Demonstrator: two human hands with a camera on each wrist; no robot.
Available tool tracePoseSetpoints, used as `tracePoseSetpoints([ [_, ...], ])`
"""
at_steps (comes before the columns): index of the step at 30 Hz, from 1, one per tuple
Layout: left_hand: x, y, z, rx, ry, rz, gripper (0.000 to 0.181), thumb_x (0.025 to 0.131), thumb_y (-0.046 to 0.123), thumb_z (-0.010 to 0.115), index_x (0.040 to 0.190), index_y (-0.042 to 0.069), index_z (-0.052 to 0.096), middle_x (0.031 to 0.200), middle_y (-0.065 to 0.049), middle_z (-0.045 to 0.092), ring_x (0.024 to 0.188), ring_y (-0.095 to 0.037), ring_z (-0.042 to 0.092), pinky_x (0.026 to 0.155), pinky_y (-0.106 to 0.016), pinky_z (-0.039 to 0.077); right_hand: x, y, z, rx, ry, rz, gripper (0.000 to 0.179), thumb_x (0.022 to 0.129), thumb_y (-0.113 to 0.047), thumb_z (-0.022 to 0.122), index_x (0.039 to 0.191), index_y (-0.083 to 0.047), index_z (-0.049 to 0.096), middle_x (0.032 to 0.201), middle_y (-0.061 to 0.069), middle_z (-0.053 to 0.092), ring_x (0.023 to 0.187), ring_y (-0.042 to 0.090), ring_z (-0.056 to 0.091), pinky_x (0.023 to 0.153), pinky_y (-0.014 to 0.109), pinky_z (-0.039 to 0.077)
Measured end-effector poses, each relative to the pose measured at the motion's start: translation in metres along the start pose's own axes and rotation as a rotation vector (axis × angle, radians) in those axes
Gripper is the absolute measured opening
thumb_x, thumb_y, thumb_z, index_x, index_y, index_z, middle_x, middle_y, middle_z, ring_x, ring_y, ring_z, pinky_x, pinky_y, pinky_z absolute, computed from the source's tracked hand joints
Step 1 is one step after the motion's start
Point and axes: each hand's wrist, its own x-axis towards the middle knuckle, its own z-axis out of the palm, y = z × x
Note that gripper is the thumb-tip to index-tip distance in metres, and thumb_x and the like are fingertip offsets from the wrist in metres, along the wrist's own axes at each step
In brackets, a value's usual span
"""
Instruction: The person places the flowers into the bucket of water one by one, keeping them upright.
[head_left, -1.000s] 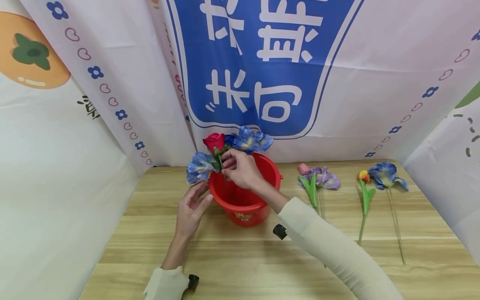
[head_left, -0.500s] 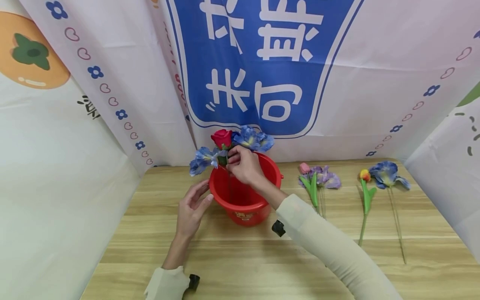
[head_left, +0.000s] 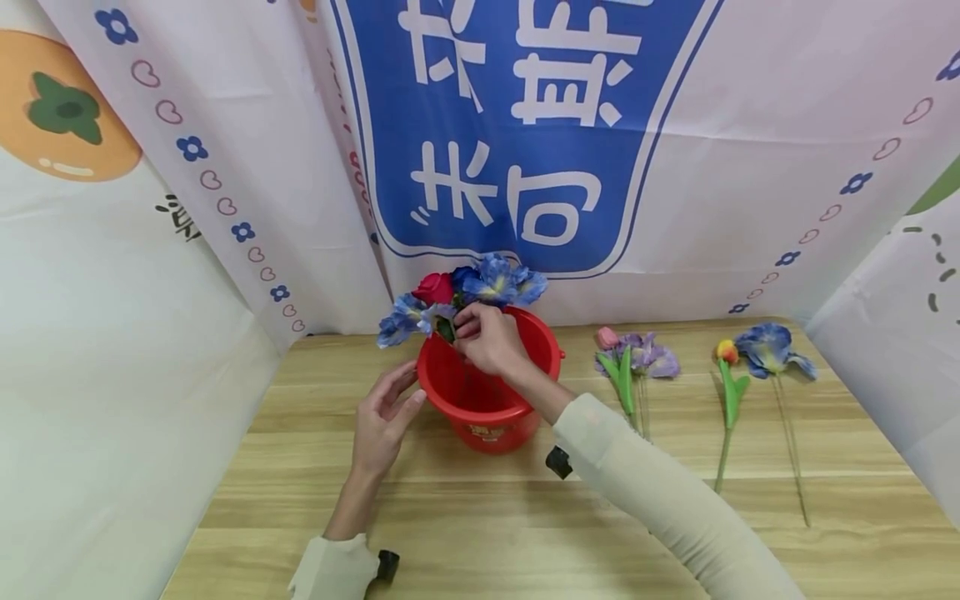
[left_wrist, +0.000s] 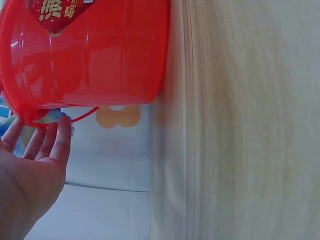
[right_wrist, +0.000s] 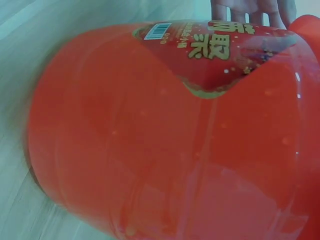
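A red plastic bucket (head_left: pixel 487 433) stands on the wooden table, with blue flowers (head_left: pixel 501 282) at its back rim and another blue flower (head_left: pixel 405 321) leaning out over the left side. Between them is a red rose (head_left: pixel 433 288). Over the bucket's mouth, my right hand (head_left: pixel 491 337) pinches the rose's stem just below its leaves; the fingertips are partly hidden. My left hand (head_left: pixel 384 425) touches the left rim with fingers extended; in the left wrist view its fingers (left_wrist: pixel 61 140) lie against the rim near the bucket's handle (left_wrist: pixel 85 115).
To the right of the bucket lie a pink tulip (head_left: pixel 607 337) and a purple flower (head_left: pixel 651 356). Farther right are a yellow-orange tulip (head_left: pixel 727 351) and a blue flower (head_left: pixel 772 348), stems toward the front. A printed cloth (head_left: pixel 675 225) hangs behind the table (head_left: pixel 480 533).
My right hand has shifted slightly right. The rose rose a little to the right, then dropped back left, lower than before. The left blue flower has moved slightly up. My left hand stays put.
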Motion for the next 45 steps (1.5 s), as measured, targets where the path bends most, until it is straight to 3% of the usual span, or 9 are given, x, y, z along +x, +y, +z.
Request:
tracePoseSetpoints([
  [12, -0.002, -0.002, 0.001, 0.017, -0.001, -0.023, 0.046, 0.098, -0.006, 0.069, 0.144, -0.005, 0.061, 0.147, -0.024, 0.060, 0.130, -0.006, 0.067, 0.104, -0.023, 0.059, -0.013, 0.001, -0.013, 0.083, -0.040, 0.024, 0.032, 0.093, -0.008, 0.081, 0.124, -0.008, 0.073, 0.118, 0.012, 0.078, 0.091, 0.021, 0.079, 0.080, 0.035, 0.069],
  [22, 0.000, 0.000, 0.000, 0.001, 0.001, -0.016, 0.046, 0.098, -0.008, 0.068, 0.144, -0.007, 0.060, 0.146, -0.023, 0.060, 0.129, -0.008, 0.067, 0.103, -0.022, 0.059, -0.027, -0.001, -0.030, 0.188, -0.083, 0.048, 0.039, 0.094, -0.010, 0.083, 0.130, -0.004, 0.070, 0.122, 0.014, 0.077, 0.104, 0.025, 0.077, 0.089, 0.041, 0.069],
  [30, -0.001, -0.001, -0.001, 0.003, 0.010, -0.015, 0.046, 0.098, -0.008, 0.068, 0.144, -0.007, 0.061, 0.145, -0.020, 0.061, 0.129, -0.008, 0.067, 0.103, -0.023, 0.060, -0.041, -0.004, -0.050, 0.325, -0.099, 0.012, 0.040, 0.098, -0.007, 0.078, 0.135, 0.002, 0.065, 0.126, 0.021, 0.072, 0.110, 0.031, 0.074, 0.093, 0.047, 0.067],
  [37, -0.001, -0.001, -0.001, 0.014, 0.007, -0.024, 0.047, 0.098, -0.007, 0.068, 0.145, -0.006, 0.061, 0.147, -0.024, 0.060, 0.128, -0.008, 0.067, 0.103, -0.022, 0.059, -0.060, 0.000, -0.081, 0.373, -0.061, -0.002, 0.044, 0.099, -0.009, 0.077, 0.140, -0.001, 0.063, 0.129, 0.020, 0.068, 0.110, 0.027, 0.074, 0.090, 0.042, 0.068],
  [45, -0.001, -0.001, -0.001, 0.019, 0.002, -0.034, 0.047, 0.100, -0.005, 0.068, 0.145, -0.005, 0.060, 0.149, -0.022, 0.059, 0.130, -0.008, 0.066, 0.104, -0.023, 0.059, -0.081, 0.018, -0.120, 0.394, 0.048, 0.027, 0.048, 0.100, -0.011, 0.075, 0.144, -0.002, 0.059, 0.133, 0.017, 0.065, 0.118, 0.031, 0.071, 0.094, 0.042, 0.067],
])
